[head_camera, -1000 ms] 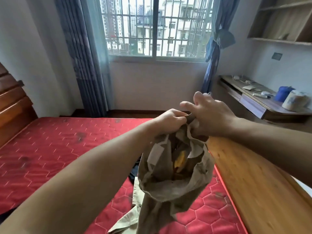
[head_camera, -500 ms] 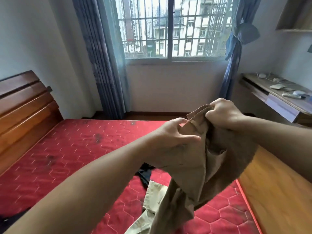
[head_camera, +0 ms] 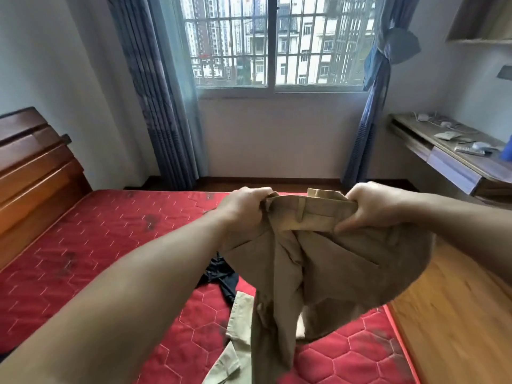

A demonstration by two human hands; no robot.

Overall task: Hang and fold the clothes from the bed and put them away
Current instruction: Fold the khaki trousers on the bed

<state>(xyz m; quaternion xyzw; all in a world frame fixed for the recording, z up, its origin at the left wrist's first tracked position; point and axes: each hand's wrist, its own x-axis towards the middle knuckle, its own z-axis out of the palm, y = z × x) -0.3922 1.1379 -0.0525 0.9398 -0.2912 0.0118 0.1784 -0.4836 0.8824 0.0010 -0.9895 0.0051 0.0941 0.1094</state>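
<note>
The bed (head_camera: pixel 97 259), a red quilted mattress against a wooden headboard (head_camera: pixel 33 167), fills the lower half of the view and serves as the anchor for everything else. Beyond its far edge stands the barred window (head_camera: pixel 277 42) with blue curtains on both sides, and off the bed's right side runs a wooden floor up to a desk (head_camera: pixel 448 159) littered with small items too blurred to name. Above the bed's near right part hangs the pair of khaki trousers (head_camera: pixel 318 267), held up by the waistband with the legs trailing down; one pale leg end lies on the mattress near the bottom edge. On the mattress just behind the trousers sits a dark crumpled garment (head_camera: pixel 221 275). The left hand (head_camera: pixel 243 206) is curled tight around one end of the waistband, and the right hand (head_camera: pixel 371 207) grips the other end, thumb pinched under the band, so the stretch of waistband with its belt loop runs fairly taut between them. This looks like the straightening step ahead of folding or hanging the trousers. The next move probably calls for lifting the trousers higher so the legs clear the mattress, shaking out the bunched seat, and lining the legs up together.
</note>
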